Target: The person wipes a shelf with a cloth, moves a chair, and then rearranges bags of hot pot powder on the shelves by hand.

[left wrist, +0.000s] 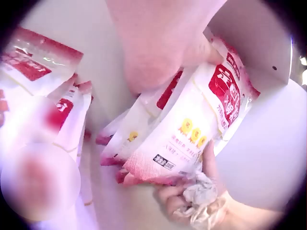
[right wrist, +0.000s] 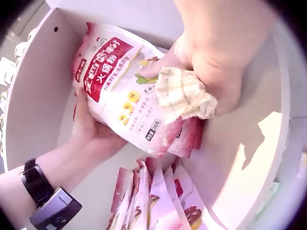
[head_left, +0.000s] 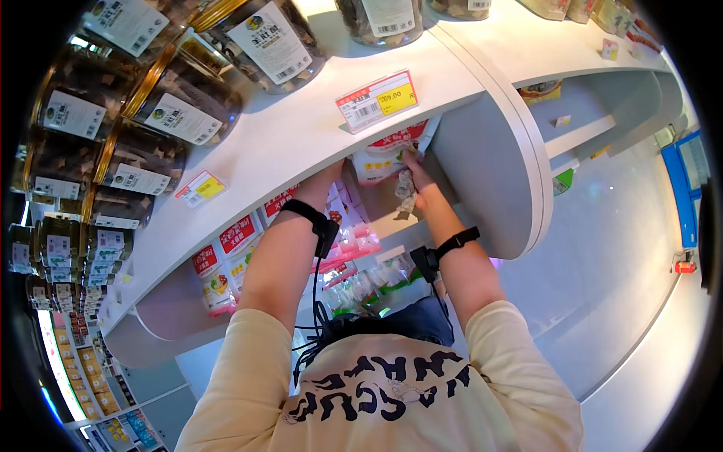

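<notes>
Red-and-white bags of hot pot noodles point(right wrist: 117, 72) stand tilted together in a small stack on the lower shelf. My left hand point(right wrist: 98, 134) grips the stack along one side, its thumb at the front bag's edge and its fingers reaching behind. In the left wrist view that hand point(left wrist: 158, 43) comes down from the top. My right hand point(right wrist: 216, 72) holds the lower corner, thumb flat on the printed front. A crumpled pale cloth point(right wrist: 184, 93) is bunched in the same hand, against the bags. In the head view the shelf above hides most of my left hand.
More noodle bags point(right wrist: 156, 201) stand in a row beside the stack. A curved grey side panel point(head_left: 489, 151) closes the shelf on the right. Overhead, a white counter point(head_left: 286, 143) bears large jars point(head_left: 181, 105) and price tags point(head_left: 376, 98). Green-edged packets point(head_left: 369, 286) lie lower down.
</notes>
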Demonstrator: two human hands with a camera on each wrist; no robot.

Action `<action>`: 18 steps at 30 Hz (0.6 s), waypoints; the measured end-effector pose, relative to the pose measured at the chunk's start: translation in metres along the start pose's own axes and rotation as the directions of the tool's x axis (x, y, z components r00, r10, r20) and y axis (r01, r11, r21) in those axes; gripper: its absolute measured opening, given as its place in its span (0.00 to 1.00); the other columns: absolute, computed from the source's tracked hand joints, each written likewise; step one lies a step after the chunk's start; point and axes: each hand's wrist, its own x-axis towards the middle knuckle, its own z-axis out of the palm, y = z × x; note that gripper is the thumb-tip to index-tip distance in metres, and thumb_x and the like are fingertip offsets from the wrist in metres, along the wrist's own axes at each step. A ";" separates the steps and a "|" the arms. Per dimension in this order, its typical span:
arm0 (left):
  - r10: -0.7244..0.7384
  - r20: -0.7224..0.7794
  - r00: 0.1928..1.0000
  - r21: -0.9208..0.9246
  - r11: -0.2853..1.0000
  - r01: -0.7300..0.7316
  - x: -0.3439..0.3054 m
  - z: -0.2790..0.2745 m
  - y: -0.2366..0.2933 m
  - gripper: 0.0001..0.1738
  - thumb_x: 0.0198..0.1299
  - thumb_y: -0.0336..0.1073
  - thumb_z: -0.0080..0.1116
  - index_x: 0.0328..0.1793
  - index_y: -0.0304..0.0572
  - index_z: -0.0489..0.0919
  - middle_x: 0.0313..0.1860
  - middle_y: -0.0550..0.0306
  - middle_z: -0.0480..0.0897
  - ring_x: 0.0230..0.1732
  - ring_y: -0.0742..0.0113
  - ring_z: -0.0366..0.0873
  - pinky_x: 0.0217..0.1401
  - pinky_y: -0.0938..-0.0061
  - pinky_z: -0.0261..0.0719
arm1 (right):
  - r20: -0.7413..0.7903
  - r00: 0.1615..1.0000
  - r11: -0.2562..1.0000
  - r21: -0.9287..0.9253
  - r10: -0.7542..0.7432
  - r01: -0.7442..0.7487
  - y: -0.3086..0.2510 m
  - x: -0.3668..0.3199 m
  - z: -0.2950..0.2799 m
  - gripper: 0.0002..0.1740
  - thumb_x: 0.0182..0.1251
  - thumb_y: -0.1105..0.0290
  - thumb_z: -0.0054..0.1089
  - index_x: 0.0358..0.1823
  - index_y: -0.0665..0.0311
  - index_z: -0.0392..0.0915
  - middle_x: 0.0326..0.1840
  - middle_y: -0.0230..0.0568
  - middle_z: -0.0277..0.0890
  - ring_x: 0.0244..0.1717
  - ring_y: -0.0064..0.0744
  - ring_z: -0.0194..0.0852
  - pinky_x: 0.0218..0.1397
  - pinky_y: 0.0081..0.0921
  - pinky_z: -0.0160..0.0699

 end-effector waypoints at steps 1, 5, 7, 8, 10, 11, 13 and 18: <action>-0.022 -0.039 0.999 0.004 1.000 0.023 -0.004 0.005 0.004 0.30 0.65 0.45 0.64 0.69 0.40 0.70 0.64 0.52 0.75 0.63 0.63 0.72 0.64 0.64 0.74 | 0.013 1.000 0.998 0.065 0.006 -0.006 0.007 0.001 -0.003 0.37 0.57 0.47 0.75 0.63 0.55 0.71 0.47 0.34 0.81 0.42 0.33 0.81 0.39 0.33 0.84; -0.068 -0.099 0.993 0.136 0.987 0.081 -0.059 0.046 0.031 0.31 0.68 0.47 0.59 0.70 0.36 0.68 0.66 0.49 0.75 0.63 0.62 0.72 0.64 0.64 0.74 | -0.076 0.997 0.993 0.111 -0.019 0.027 0.026 -0.024 -0.013 0.37 0.62 0.57 0.72 0.68 0.58 0.65 0.58 0.34 0.75 0.55 0.34 0.76 0.50 0.34 0.81; 0.030 -0.010 0.999 0.391 0.920 -0.024 -0.102 0.069 0.061 0.29 0.68 0.45 0.58 0.68 0.33 0.70 0.64 0.44 0.76 0.61 0.59 0.75 0.62 0.63 0.77 | -0.124 0.957 0.965 -0.012 -0.261 0.261 0.031 -0.071 0.024 0.36 0.65 0.60 0.69 0.70 0.59 0.62 0.63 0.35 0.72 0.59 0.33 0.74 0.55 0.34 0.79; 0.109 0.123 0.986 0.512 0.845 -0.157 -0.104 0.062 0.055 0.26 0.69 0.45 0.57 0.65 0.33 0.72 0.62 0.43 0.78 0.60 0.57 0.77 0.62 0.62 0.76 | -0.118 0.931 0.934 0.052 -0.345 0.353 0.036 -0.091 0.041 0.33 0.68 0.63 0.66 0.71 0.60 0.62 0.66 0.38 0.69 0.61 0.33 0.72 0.61 0.34 0.76; 0.248 0.300 0.921 0.617 0.686 -0.386 -0.110 0.057 0.044 0.24 0.69 0.44 0.56 0.63 0.33 0.75 0.59 0.42 0.80 0.58 0.54 0.78 0.62 0.60 0.76 | -0.203 0.904 0.908 0.115 -0.376 0.403 0.046 -0.121 0.057 0.33 0.69 0.64 0.65 0.71 0.60 0.61 0.66 0.39 0.70 0.62 0.34 0.72 0.61 0.34 0.76; 0.272 0.318 0.908 0.599 0.685 -0.414 -0.112 0.059 0.041 0.24 0.69 0.44 0.57 0.63 0.34 0.75 0.59 0.42 0.80 0.57 0.53 0.79 0.62 0.59 0.77 | -0.243 0.888 0.890 0.147 -0.391 0.432 0.045 -0.134 0.065 0.33 0.69 0.64 0.64 0.71 0.61 0.61 0.66 0.40 0.70 0.62 0.35 0.72 0.61 0.34 0.77; 0.269 0.288 0.919 0.532 0.753 -0.387 -0.115 0.064 0.035 0.24 0.68 0.44 0.58 0.63 0.34 0.75 0.59 0.42 0.80 0.57 0.52 0.79 0.61 0.56 0.78 | -0.251 0.914 0.922 0.140 -0.320 0.362 0.038 -0.160 0.077 0.32 0.71 0.61 0.62 0.72 0.61 0.60 0.64 0.41 0.72 0.59 0.39 0.76 0.56 0.39 0.82; -0.306 0.258 0.916 -0.449 0.802 0.394 -0.068 0.061 0.021 0.23 0.67 0.43 0.59 0.62 0.35 0.75 0.58 0.41 0.81 0.55 0.48 0.81 0.60 0.50 0.80 | -0.380 0.914 0.980 0.077 -0.143 0.185 0.022 -0.177 0.085 0.19 0.74 0.62 0.57 0.59 0.64 0.70 0.44 0.42 0.81 0.35 0.39 0.83 0.32 0.37 0.86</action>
